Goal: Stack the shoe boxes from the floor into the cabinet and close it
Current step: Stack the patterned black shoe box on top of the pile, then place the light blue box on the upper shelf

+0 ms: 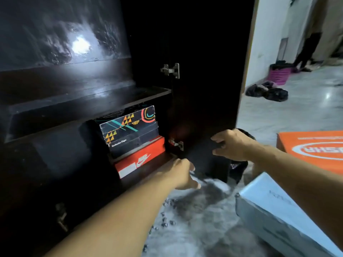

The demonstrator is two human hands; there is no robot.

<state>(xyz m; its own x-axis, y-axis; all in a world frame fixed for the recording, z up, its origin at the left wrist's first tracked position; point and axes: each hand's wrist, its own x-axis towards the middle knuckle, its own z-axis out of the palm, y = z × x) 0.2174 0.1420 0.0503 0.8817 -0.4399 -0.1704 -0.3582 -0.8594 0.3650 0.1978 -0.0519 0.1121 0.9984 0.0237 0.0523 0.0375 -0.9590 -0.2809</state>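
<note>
While left hand (182, 174) hangs low, right hand (232, 145) reaches doorward.

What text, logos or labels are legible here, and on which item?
Red box, bottom of the stack in the cabinet: Nike swoosh logo with small wordmark, blurred; its white label is unreadable.
Dark patterned box above it: small white print, too blurred to read.
Orange box on the floor: upside-down white letters in an oval, cut off, roughly "SHR".
Grey box on the floor: faint print, unreadable.

Dim dark cabinet (204, 71), white glare patch upper left, brighter floor (306, 108) right, motion blur, curved edges
</note>
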